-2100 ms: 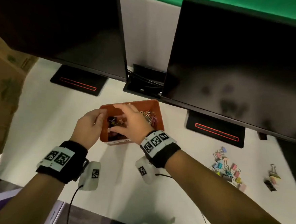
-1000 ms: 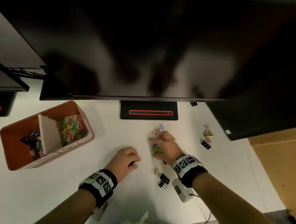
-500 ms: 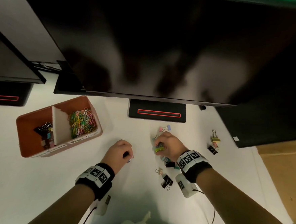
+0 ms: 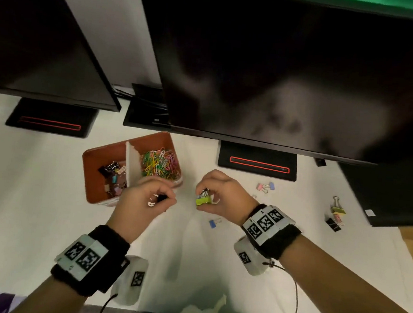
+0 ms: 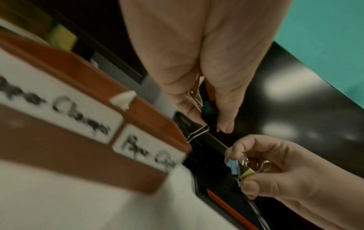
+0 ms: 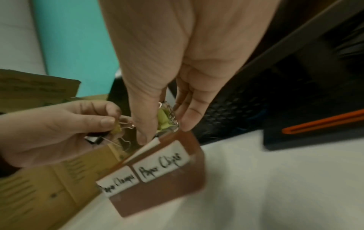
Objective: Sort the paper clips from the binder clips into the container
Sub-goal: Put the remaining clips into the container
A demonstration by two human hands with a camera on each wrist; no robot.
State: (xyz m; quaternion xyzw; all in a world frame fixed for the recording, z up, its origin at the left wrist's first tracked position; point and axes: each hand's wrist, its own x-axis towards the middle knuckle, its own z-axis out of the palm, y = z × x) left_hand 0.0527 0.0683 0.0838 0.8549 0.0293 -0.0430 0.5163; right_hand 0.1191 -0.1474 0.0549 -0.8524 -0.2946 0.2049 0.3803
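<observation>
Both hands raised over the white desk (image 4: pixel 38 205), just in front of the orange box (image 4: pixel 93 192). Left hand (image 4: pixel 139 200) curled, thumb and fingertips pinching a black binder clip (image 5: pixel 199 132), wire handles poking out between the fingers. Right hand (image 4: pixel 224 196) curled too, gripping a small bunch of binder clips, a green clip (image 4: pixel 203 200) foremost. Box split by a white divider (image 4: pixel 131 165): binder clips (image 4: pixel 115 176) in the left half, coloured paper clips (image 4: pixel 158 164) heaped in the right half. Two handwritten labels (image 6: pixel 161 161) on the near wall, blurred, the right one reading roughly "Paper Clips". Loose on the desk: a blue clip (image 4: pixel 213 222) just below the right hand, a pink and blue pair (image 4: pixel 265 186) beyond it, a small cluster (image 4: pixel 335 216) well to the right. Two dark monitors (image 4: pixel 280 63) overhead, stands behind the box.
</observation>
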